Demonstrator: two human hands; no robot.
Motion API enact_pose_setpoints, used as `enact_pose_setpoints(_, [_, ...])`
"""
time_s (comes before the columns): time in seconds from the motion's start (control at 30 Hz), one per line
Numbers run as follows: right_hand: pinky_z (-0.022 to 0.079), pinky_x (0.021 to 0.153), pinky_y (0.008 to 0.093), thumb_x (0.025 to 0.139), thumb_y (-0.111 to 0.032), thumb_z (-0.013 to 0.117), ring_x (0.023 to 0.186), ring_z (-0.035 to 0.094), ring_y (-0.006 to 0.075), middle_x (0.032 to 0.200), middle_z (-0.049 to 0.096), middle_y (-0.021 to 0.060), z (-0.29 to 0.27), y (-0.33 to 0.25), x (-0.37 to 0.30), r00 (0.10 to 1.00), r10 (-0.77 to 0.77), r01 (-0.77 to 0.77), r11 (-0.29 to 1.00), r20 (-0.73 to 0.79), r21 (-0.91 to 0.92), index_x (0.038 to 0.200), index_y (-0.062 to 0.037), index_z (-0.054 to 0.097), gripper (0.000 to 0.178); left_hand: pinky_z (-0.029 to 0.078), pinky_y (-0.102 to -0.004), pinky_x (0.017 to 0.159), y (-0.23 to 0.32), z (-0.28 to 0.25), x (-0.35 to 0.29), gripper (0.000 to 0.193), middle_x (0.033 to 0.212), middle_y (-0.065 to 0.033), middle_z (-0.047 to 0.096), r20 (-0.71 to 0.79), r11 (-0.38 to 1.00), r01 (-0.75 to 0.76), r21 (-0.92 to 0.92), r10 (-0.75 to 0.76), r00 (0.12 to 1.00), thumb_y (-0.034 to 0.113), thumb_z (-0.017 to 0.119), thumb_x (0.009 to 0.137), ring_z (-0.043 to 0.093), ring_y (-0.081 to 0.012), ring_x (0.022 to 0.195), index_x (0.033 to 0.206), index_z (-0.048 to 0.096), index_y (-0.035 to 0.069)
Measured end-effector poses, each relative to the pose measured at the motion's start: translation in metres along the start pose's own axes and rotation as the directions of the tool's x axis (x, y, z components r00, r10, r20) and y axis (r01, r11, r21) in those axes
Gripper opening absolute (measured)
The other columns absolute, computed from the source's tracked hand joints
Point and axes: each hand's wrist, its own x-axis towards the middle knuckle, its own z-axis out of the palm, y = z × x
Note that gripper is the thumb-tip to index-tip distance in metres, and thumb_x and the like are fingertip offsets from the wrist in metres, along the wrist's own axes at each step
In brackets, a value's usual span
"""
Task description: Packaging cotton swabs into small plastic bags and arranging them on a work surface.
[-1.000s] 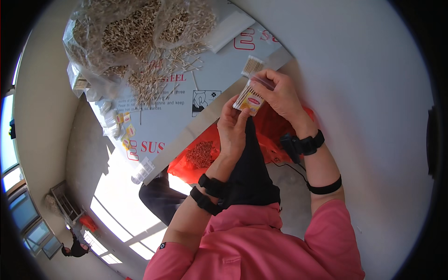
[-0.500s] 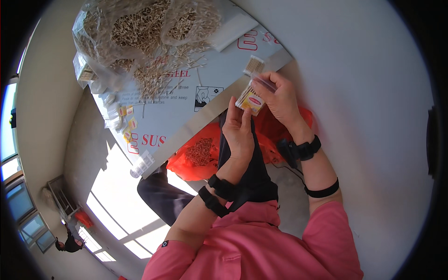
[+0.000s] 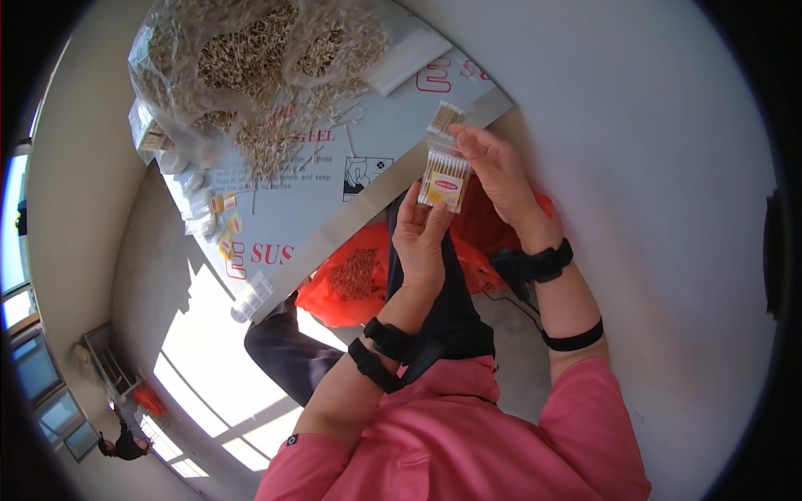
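Observation:
A small clear plastic bag of cotton swabs (image 3: 448, 174) with a yellow label stands upright beyond the table's near edge. My left hand (image 3: 420, 242) is closed on its lower end, thumb in front near the label. At the bag's upper right corner is my right hand (image 3: 499, 171), its thumb and forefinger brought together at the clear top flap; the exact grip is partly hidden. Just past those fingertips, another flat bundle of cotton swabs (image 3: 448, 117) lies at the table's edge.
A large clear bag of loose cotton swabs (image 3: 251, 50) spills onto the table (image 3: 292, 200). Small yellow label cards (image 3: 225, 245) and white plastic packets (image 3: 199, 209) lie at the left edge. Red plastic bags (image 3: 351, 284) hang below, by my legs. A person (image 3: 125, 442) is far off.
The bag of swabs has turned more upright, its label now facing me. My right hand has shifted from the bag's upper side up to its top corner.

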Motion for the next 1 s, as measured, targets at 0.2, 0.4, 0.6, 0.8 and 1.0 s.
enact_pose_setpoints(0.2, [0.044, 0.091, 0.0256, 0.1, -0.049, 0.049, 0.098, 0.059, 0.0097, 0.106, 0.066, 0.0064, -0.005, 0.017, -0.023, 0.99, 0.138, -0.134, 0.963, 0.0, 0.232, 0.118, 0.002, 0.061, 0.055, 0.05, -0.0323, 0.099, 0.006, -0.003, 0.001, 0.042, 0.121, -0.0089, 0.06, -0.025, 0.994, 0.041, -0.097, -0.043, 0.999, 0.004, 0.059, 0.095, 0.06, -0.0189, 0.112, 0.134, 0.044, 0.003])
enact_pose_setpoints(0.4, [0.048, 0.089, 0.0264, 0.095, -0.028, 0.065, 0.097, 0.06, 0.0093, 0.104, 0.068, 0.0069, 0.018, 0.03, -0.042, 0.991, 0.132, -0.114, 0.923, -0.023, 0.368, 0.116, 0.0019, 0.062, 0.036, 0.049, -0.0336, 0.101, 0.006, -0.014, 0.002, 0.044, 0.124, -0.0085, 0.059, 0.004, 0.987, 0.061, -0.148, -0.061, 0.998, 0.003, 0.06, 0.095, 0.059, -0.0186, 0.115, 0.135, 0.042, 0.004])
enact_pose_setpoints(0.6, [0.052, 0.086, 0.0288, 0.079, -0.01, 0.078, 0.094, 0.064, 0.0155, 0.107, 0.066, 0.0089, 0.038, 0.016, -0.057, 0.992, -0.084, 0.083, 0.996, -0.099, -0.012, 0.115, 0.0021, 0.061, 0.042, 0.045, -0.0349, 0.106, 0.025, -0.036, 0.004, 0.044, 0.127, -0.0087, 0.057, 0.198, 0.952, 0.21, -0.224, -0.166, 0.966, 0.006, 0.056, 0.097, 0.057, -0.0195, 0.119, 0.138, 0.042, 0.003])
enact_pose_setpoints(0.8, [0.051, 0.087, 0.0316, 0.079, -0.008, 0.077, 0.096, 0.063, 0.0196, 0.104, 0.062, 0.0101, 0.052, -0.006, -0.078, 0.964, -0.252, 0.243, 0.964, -0.084, -0.107, 0.11, 0.0, 0.062, 0.036, 0.044, -0.035, 0.105, 0.048, -0.032, -0.004, 0.041, 0.127, -0.009, 0.057, 0.348, 0.912, 0.295, -0.286, -0.187, 0.918, 0.015, 0.054, 0.099, 0.056, -0.0206, 0.118, 0.137, 0.044, 0.003])
enact_pose_setpoints(1.0, [0.053, 0.078, 0.0281, 0.085, -0.007, 0.072, 0.087, 0.064, 0.0173, 0.101, 0.062, 0.0095, 0.056, -0.014, -0.083, 0.927, -0.348, 0.33, 0.934, -0.138, -0.138, 0.101, 0.0002, 0.066, 0.019, 0.04, -0.0338, 0.108, 0.058, -0.032, -0.012, 0.05, 0.13, -0.006, 0.053, 0.419, 0.871, 0.338, -0.357, -0.174, 0.891, 0.015, 0.054, 0.099, 0.05, -0.0184, 0.124, 0.145, 0.036, 0.006])
